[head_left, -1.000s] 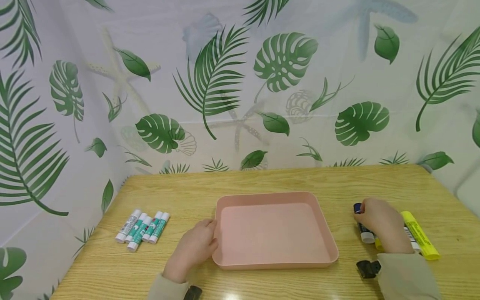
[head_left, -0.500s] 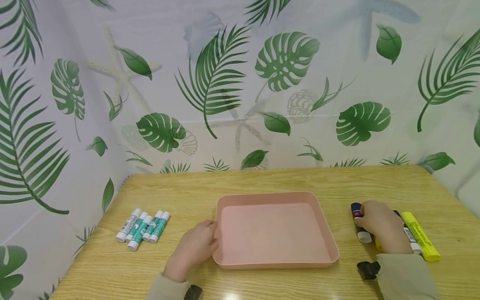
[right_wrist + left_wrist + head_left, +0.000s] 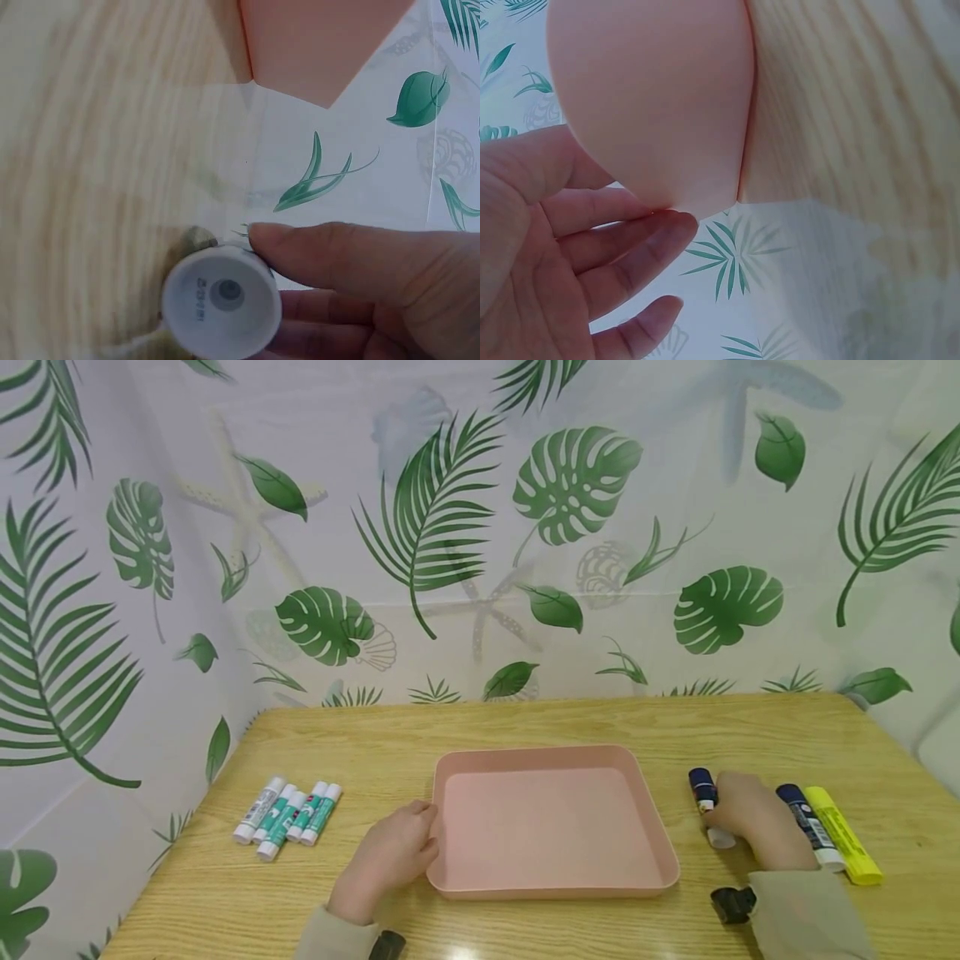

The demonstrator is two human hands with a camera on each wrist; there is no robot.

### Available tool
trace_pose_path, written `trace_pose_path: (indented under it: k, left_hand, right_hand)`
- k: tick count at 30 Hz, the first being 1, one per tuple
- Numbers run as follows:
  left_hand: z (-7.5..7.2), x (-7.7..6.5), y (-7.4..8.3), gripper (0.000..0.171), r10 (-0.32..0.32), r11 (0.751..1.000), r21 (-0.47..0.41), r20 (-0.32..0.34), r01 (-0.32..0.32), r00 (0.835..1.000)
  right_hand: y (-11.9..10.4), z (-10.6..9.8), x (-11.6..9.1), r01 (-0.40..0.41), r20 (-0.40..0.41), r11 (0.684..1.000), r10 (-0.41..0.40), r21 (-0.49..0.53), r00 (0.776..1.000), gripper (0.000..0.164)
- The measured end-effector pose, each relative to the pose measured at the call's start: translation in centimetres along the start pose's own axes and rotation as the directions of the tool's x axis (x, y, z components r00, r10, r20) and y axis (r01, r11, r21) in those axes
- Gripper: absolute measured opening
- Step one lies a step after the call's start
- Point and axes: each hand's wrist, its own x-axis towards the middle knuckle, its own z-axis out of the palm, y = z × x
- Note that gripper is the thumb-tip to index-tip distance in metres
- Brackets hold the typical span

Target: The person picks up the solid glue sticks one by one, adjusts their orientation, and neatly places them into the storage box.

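My left hand (image 3: pixel 397 847) is at the left side of a shallow pink tray (image 3: pixel 551 889). In the left wrist view its thumb passes behind the tray's rim, and fingers touch the outer wall, pinching the edge. To the right of the tray, my right hand (image 3: pixel 753 818) grips a glue stick (image 3: pixel 702 789) with a dark blue cap and white base. The right wrist view shows the white base (image 3: pixel 223 304) end-on, thumb on its side and fingers beneath. Beyond this hand lie another dark blue and white glue stick (image 3: pixel 812 827) and a yellow stick (image 3: pixel 843 835).
Several green and white glue sticks (image 3: pixel 276 827) and a larger white one (image 3: pixel 259 810) lie together on the left of the wooden table (image 3: pixel 360 739). A leaf-printed cloth (image 3: pixel 465 543) hangs behind the table and along its left side.
My right hand has shifted left toward the tray with the blue glue stick, uncovering more of the other blue glue stick. A yellow item glimpsed under the hand is now hidden. The left hand stays put.
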Motion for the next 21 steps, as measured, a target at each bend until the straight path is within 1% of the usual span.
trace_pose_path:
  k: [5, 16, 21]
  left_hand:
    - [0.10, -0.03, -0.04, 0.037, 0.003, 1.000, -0.001, 0.000, -0.003, 1.000]
    - [0.06, -0.09, -0.14, 0.036, 0.037, 0.999, 0.011, -0.024, -0.037, 0.999]
    - [0.19, -0.07, -0.22, 0.036, 0.039, 0.999, 0.012, -0.023, -0.039, 0.999]
  right_hand:
    - [-0.16, 0.44, 0.11, 0.032, -0.013, 0.999, -0.032, -0.004, 0.999, 0.030]
    - [0.10, 0.44, 0.45, 0.029, 0.019, 1.000, -0.029, -0.008, 0.999, 0.029]
    - [0.05, 0.30, 0.44, 0.038, 0.028, 0.999, -0.038, -0.004, 0.999, 0.034]
